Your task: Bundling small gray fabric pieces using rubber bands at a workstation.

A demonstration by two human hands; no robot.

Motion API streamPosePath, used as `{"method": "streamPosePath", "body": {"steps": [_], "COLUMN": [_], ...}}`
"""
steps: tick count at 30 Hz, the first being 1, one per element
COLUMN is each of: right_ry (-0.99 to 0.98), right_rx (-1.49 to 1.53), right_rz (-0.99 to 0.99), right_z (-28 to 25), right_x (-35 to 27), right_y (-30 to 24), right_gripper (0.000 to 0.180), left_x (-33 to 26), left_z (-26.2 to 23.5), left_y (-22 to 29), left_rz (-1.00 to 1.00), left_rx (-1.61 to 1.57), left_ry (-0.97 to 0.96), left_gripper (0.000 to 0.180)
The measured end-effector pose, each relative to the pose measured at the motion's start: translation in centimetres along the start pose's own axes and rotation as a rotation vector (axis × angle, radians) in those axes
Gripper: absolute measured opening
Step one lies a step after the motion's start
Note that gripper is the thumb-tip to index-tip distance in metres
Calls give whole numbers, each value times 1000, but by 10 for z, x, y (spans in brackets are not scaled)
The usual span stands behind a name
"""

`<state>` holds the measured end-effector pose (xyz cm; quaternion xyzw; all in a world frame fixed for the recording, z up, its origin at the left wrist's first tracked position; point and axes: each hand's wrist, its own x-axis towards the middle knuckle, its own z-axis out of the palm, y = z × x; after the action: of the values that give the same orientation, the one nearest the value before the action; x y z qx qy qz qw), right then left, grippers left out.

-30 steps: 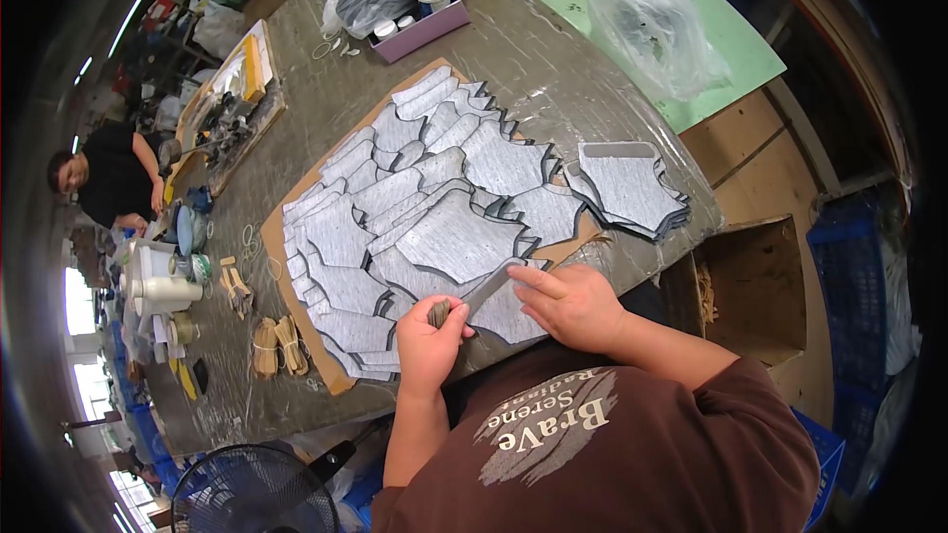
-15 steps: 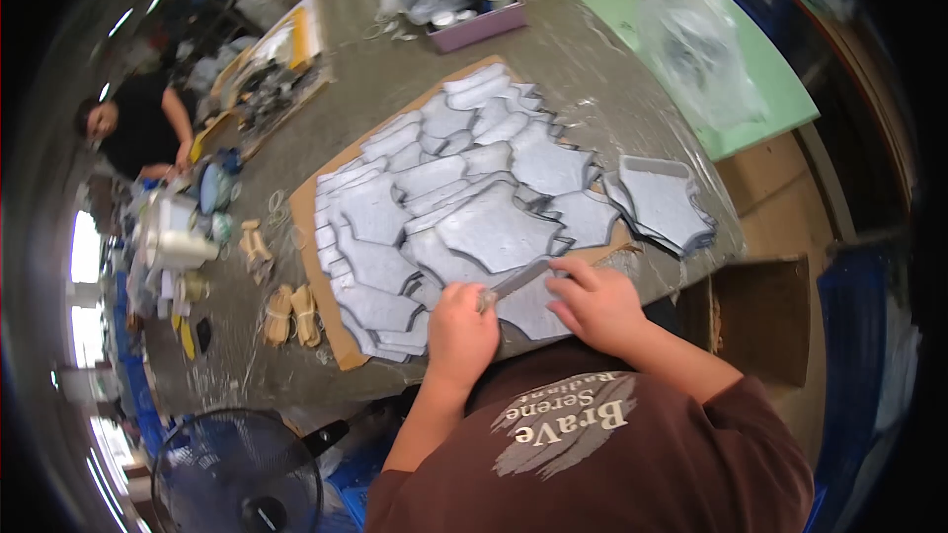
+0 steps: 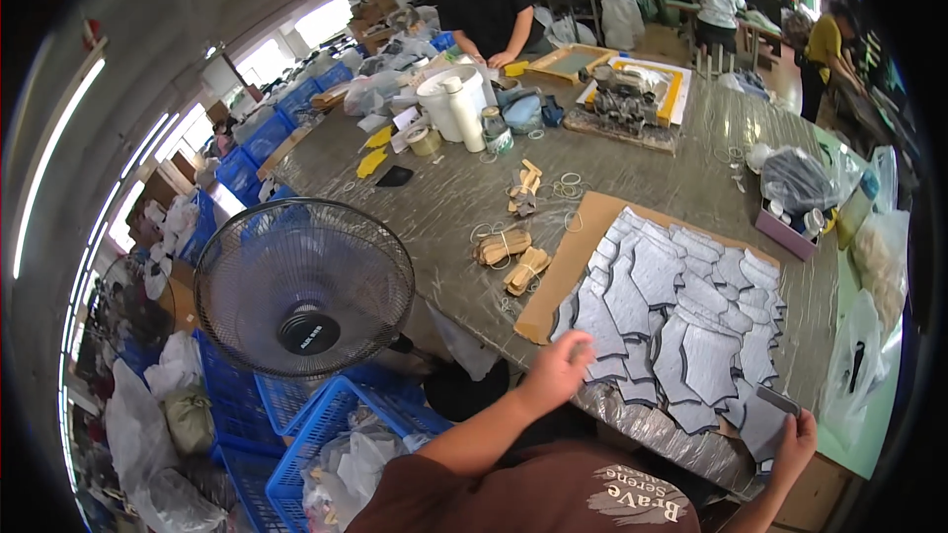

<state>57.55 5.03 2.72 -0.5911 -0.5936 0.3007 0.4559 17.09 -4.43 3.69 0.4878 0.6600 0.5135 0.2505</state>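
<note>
My right hand (image 3: 798, 436) pinches the edge of a grey cut piece of sheet material (image 3: 762, 426) at the table's near right corner. A narrow darker strip stands up along that piece's upper edge. My left hand (image 3: 553, 375) is curled closed above the table's near edge, apart from the right hand. Something small and greyish shows at its fingertips, too blurred to name. Between and beyond the hands, many overlapping light grey cut pieces (image 3: 681, 321) with dark edges cover a brown cardboard sheet (image 3: 583, 237).
A black fan (image 3: 304, 286) stands at the left above blue crates (image 3: 296, 454). Bundles of tan strips (image 3: 504, 247) lie left of the cardboard. A white bucket (image 3: 449, 104) and a purple box (image 3: 785, 229) stand farther off. A person (image 3: 489, 10) works across the table.
The view has swung to the left. Before, both hands were close together at a grey piece near the table edge; now the left is away from it and the right still grips a grey piece.
</note>
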Motion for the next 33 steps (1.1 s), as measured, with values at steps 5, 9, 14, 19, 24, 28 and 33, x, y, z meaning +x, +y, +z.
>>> {"method": "streamPosePath", "body": {"steps": [5,9,14,19,24,28,33], "right_ry": [150,118,-71,-420,-774,-685,-757], "right_rx": [-798,-1271,-345,-411,-52,-83,-161], "right_rz": [115,68,-644,-846,-854,-1003,-922], "right_z": [1,6,76,175,221,224,221], "right_x": [7,31,79,61,48,42,40], "right_y": [10,-25,-85,-161,-141,-141,-129], "right_gripper": [15,30,28,30,31,27,30], "left_x": [12,8,16,23,25,27,30], "left_z": [-63,-55,-43,-37,-41,-42,-42], "left_y": [-68,-95,-100,-105,-95,-96,-90], "left_rz": [277,246,323,183,167,151,122], "left_rx": [683,771,744,823,845,834,816], "left_ry": [442,348,446,409,401,393,351], "left_gripper": [17,11,9,8,9,10,13]}}
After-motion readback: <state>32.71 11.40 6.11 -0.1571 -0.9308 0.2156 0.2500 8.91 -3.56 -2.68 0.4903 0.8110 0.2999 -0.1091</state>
